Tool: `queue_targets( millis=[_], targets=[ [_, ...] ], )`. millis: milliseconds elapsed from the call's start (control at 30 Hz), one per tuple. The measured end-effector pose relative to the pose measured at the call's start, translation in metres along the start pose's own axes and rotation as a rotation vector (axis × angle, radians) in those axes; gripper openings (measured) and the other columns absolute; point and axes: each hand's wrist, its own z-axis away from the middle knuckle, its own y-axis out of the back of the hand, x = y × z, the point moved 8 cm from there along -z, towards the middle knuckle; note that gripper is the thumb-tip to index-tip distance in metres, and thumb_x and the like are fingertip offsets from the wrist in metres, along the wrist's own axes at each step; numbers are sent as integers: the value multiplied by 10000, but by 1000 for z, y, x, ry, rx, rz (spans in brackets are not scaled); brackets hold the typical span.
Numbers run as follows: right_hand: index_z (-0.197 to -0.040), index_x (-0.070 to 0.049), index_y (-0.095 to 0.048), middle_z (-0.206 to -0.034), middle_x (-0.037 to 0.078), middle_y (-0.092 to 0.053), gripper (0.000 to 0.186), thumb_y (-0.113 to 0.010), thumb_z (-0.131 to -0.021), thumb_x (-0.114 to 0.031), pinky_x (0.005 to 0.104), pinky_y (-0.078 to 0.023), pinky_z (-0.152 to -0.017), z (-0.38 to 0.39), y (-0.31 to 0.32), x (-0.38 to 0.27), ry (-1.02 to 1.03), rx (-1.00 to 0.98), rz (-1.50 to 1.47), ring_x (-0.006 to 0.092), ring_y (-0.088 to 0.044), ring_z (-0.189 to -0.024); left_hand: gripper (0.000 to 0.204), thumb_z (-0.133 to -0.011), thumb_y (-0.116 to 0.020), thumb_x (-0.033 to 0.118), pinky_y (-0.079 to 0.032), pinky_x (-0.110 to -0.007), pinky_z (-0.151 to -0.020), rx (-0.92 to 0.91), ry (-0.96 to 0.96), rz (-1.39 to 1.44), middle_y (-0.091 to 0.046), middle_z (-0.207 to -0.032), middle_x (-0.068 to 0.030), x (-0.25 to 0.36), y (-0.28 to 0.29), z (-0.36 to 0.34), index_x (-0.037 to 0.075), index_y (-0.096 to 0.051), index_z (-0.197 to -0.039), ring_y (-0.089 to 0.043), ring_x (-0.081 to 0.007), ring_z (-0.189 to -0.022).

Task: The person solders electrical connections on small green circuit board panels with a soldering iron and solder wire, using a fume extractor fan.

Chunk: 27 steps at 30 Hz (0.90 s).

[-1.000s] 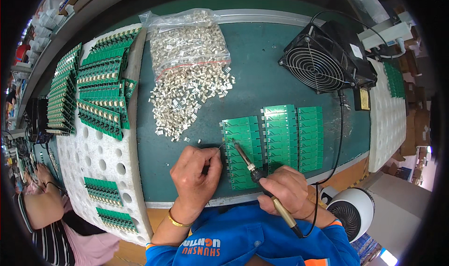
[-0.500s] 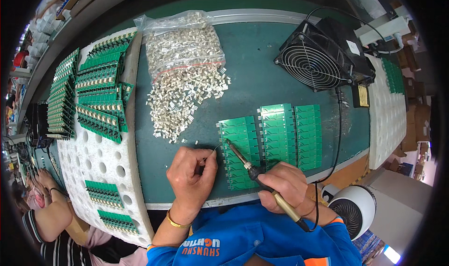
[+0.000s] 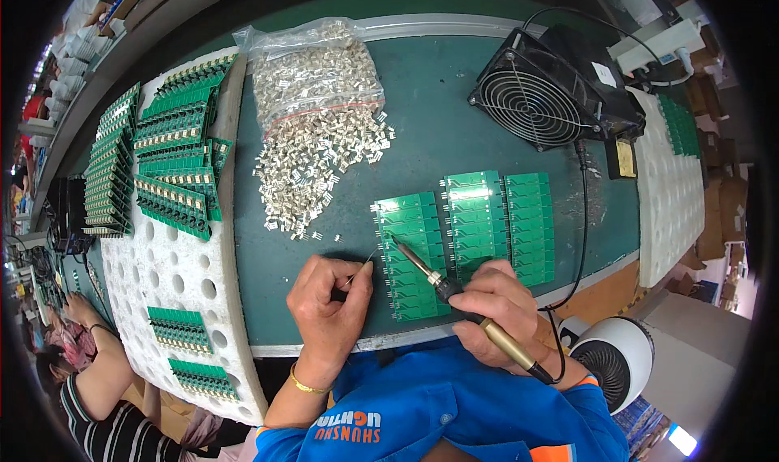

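My left hand [image 3: 329,308] pinches a thin solder wire [image 3: 369,259] at the left edge of the left green circuit board [image 3: 415,209]. My right hand [image 3: 499,308] grips a soldering iron [image 3: 507,344], its tip over that board’s left part. Two more board panels, a middle one [image 3: 475,198] and a right one [image 3: 527,210], lie alongside. Small white connectors [image 3: 300,186] are heaped above my left hand, spilling from a clear plastic bag [image 3: 312,64].
A white foam slab [image 3: 122,283] holds stacked boards on the left; another slab [image 3: 665,210] is right. A black fan [image 3: 531,97] stands at the back, a power strip [image 3: 657,52] behind it. A white fan [image 3: 617,356] is lower right. A co-worker [image 3: 97,389] works at left.
The view has shifted slightly. My hands and the iron keep nearly the same places relative to the boards. The co-worker at left has bent forward.
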Motion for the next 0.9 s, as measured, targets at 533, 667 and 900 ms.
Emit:
queue_targets(
  millis=[533, 667, 900],
  targets=[
    [-911, -24, -683, -732, 80, -663, 208, -765, -832, -198, 362, -473, -662, 5, -5, 6, -41, 45, 10, 237, -587, -587, 143, -776, -774, -46, -395, -229, -522, -25, 5, 37, -565, -677, -23, -3, -5, 0, 15, -647, -751, -509, -81, -589],
    [-912, -21, -682, -733, 82, -662, 226, -763, -844, -220, 362, -472, -661, 4, -6, 6, -46, 47, 7, 243, -586, -587, 140, -780, -770, -52, -393, -226, -525, -32, 25, 65, -558, -674, -19, -5, -7, 1, 8, -647, -752, -505, -76, -586],
    [-912, -15, -683, -732, 83, -659, 234, -762, -850, -227, 364, -473, -662, 5, -7, 7, -56, 41, -1, 246, -588, -594, 134, -778, -773, -39, -383, -230, -525, -32, 6, 51, -552, -669, -18, -1, -6, 0, 8, -651, -750, -493, -76, -579]
  ],
)
